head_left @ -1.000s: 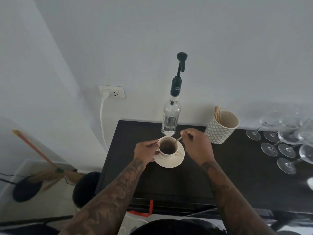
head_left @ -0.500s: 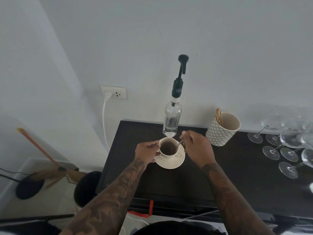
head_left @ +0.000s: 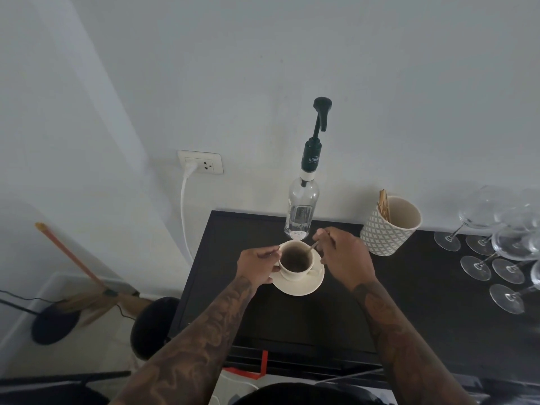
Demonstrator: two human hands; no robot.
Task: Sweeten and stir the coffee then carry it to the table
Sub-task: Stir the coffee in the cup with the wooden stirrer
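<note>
one cup [head_left: 295, 263], five glass bases [head_left: 475, 268]

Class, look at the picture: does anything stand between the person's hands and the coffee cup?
Nothing does. The left hand already holds the cup at its side, and the right hand pinches the stirrer, whose tip dips into the coffee.

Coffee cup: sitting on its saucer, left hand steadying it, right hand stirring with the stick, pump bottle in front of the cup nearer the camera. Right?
Not quite. The head view shows the pump bottle behind the coffee cup, against the wall. The rest holds: cup on its saucer, left hand steadying it, right hand stirring with the stick.
</note>
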